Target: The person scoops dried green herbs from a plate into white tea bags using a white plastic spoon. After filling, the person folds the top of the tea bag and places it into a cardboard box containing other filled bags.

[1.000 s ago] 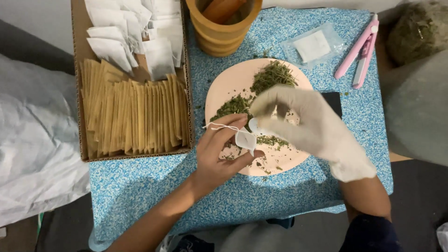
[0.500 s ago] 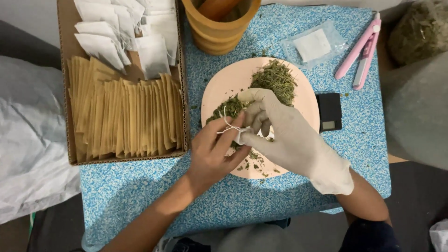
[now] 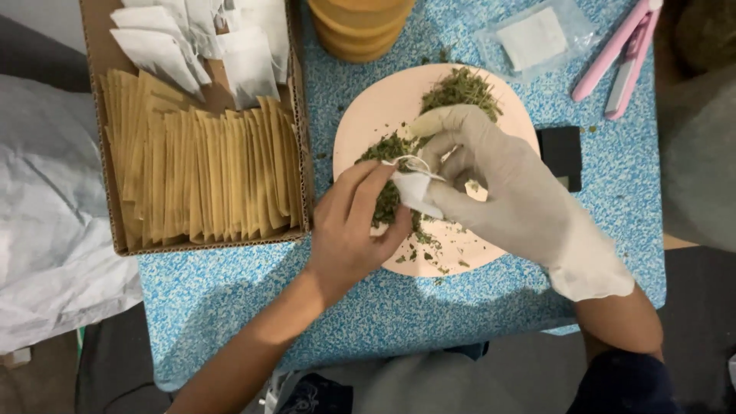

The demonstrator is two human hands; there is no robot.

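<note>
Single head-mounted view, looking almost straight down from close above a blue speckled table point(image 3: 230, 307). A pink plate point(image 3: 368, 130) lies at frame centre, a cardboard box point(image 3: 100, 84) at upper left; both forearms enter from the lower edge. No second view overlaps it.

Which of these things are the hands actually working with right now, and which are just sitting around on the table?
In use:
- small white bag, held by the bare left hand and the gloved right hand
- dried green herbs
- pink plate under them

Lying about:
- cardboard box of tan envelopes and white bags
- pink clamp tool
- wooden tub
- black device
- clear packet
</note>
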